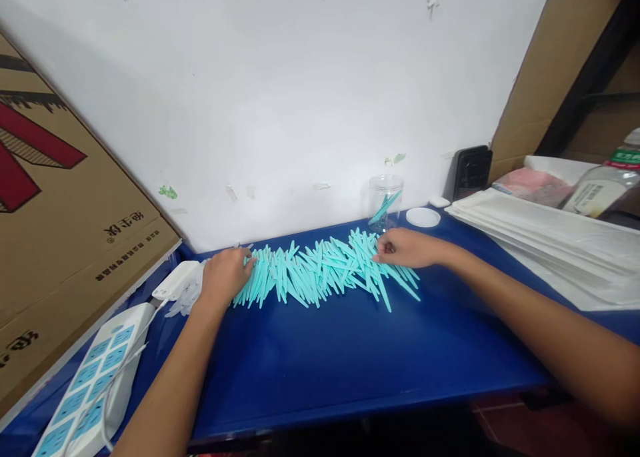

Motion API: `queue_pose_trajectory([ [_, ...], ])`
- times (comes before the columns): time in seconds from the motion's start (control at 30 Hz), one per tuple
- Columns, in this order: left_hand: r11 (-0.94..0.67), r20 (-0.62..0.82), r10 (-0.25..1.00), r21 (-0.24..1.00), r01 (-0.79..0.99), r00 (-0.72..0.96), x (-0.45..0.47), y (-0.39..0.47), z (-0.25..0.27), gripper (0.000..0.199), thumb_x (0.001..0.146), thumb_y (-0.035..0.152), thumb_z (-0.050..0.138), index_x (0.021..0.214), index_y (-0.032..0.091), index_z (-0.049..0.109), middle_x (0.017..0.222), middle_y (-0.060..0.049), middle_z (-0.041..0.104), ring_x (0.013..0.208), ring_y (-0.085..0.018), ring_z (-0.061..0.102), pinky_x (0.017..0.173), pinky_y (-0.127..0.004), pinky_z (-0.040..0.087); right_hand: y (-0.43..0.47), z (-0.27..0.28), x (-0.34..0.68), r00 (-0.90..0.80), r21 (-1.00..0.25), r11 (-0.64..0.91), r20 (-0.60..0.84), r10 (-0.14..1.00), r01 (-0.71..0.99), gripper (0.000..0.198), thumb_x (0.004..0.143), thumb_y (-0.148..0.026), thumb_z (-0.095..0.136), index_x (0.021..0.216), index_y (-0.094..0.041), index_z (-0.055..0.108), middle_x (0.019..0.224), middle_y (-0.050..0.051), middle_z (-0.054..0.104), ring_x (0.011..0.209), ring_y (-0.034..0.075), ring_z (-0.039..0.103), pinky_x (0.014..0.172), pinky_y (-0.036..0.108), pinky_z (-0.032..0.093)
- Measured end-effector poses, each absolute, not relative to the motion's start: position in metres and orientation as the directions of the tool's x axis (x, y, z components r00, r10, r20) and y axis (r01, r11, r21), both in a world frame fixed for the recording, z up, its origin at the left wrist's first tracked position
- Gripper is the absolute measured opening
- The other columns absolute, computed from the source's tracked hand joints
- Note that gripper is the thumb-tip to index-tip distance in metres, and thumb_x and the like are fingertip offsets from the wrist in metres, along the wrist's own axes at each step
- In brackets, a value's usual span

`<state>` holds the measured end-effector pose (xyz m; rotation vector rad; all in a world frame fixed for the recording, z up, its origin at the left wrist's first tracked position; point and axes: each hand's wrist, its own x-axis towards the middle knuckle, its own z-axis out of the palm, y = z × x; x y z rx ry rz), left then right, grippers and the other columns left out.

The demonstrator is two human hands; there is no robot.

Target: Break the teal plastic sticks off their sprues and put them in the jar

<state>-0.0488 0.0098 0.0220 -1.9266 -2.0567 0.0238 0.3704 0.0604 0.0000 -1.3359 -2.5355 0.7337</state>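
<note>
A long, loose row of thin turquoise sticks (317, 270) with tapered ends lies across the blue table. At its left end, my left hand (227, 273) has its fingers curled in against the sticks; the hand itself hides what may be between the fingertips. My right hand (407, 247) touches the row's right end, thumb and fingers bent together in a pinch, and I cannot make out what they hold. Just behind that hand stands a clear round jar (393, 185) with a few similar sticks leaning inside. Its white lid (423, 217) lies flat beside it.
A white power strip (95, 377) with cables lies at the left, near a white box (175, 278) and translucent pieces (187, 295). A large cardboard box (75, 197) borders the left. At right are stacked white sheets (545, 243), a bottle (600, 187) and a black object (471, 170).
</note>
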Motion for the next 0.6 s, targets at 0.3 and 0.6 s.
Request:
queue_pose_trajectory([
  [0.3,0.131,0.122,0.987,-0.264,0.956,-0.102,-0.082,0.016,0.025,0.034,0.096,0.034,0.047,0.109,0.021,0.076,0.114,-0.017,0.077,0.106,-0.038,0.071,0.082,-0.042,0.052,0.065,-0.001,0.368,-0.284,-0.704,0.316,0.167,0.944,0.636,0.030,0.105,-0.052,0.041,0.099,-0.024,0.047,0.061,-0.001,0.067,0.047,0.018,0.058,0.054,0.029,0.042],
  [0.6,0.174,-0.127,0.973,-0.136,0.975,-0.191,-0.120,0.017,0.026,0.026,0.085,0.036,0.062,0.102,0.023,0.076,0.108,-0.010,0.078,0.093,-0.029,0.072,0.068,-0.032,0.045,0.071,-0.004,0.367,-0.189,-0.540,0.386,0.384,0.904,0.748,0.029,0.105,-0.036,0.039,0.083,-0.022,0.052,0.076,0.006,0.065,0.072,0.022,0.060,0.065,0.031,0.038],
])
